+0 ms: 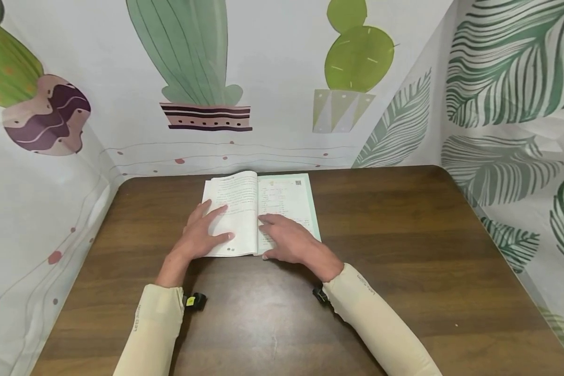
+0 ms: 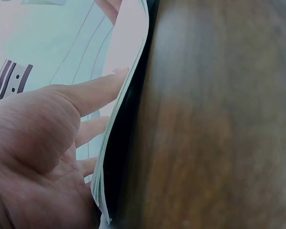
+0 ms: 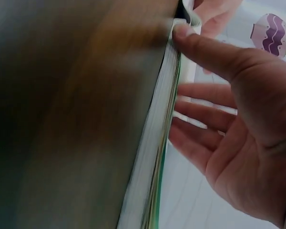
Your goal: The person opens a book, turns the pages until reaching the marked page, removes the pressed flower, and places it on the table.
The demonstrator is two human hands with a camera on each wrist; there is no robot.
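An open book (image 1: pixel 237 196) lies on the table, its left page bulging up near the spine. My left hand (image 1: pixel 196 235) rests on the left page with fingers spread and the thumb on its lower part. In the left wrist view the thumb lies across the page close to the wavy lower edge of the pages (image 2: pixel 133 28). Over the right page (image 1: pixel 282 196), my right hand (image 1: pixel 289 240) has its fingertips beside the spine. Its thumb touches the book's thick bottom edge (image 3: pixel 155 124) in the right wrist view, with the other fingers stretched over the page.
The book lies near the back edge of the dark wooden table (image 1: pixel 395 230). Behind it rises a wall covering (image 1: pixel 282 115) printed with cacti and leaves. Each sleeve has a small black device at the wrist, such as the one on the left (image 1: pixel 196 302).
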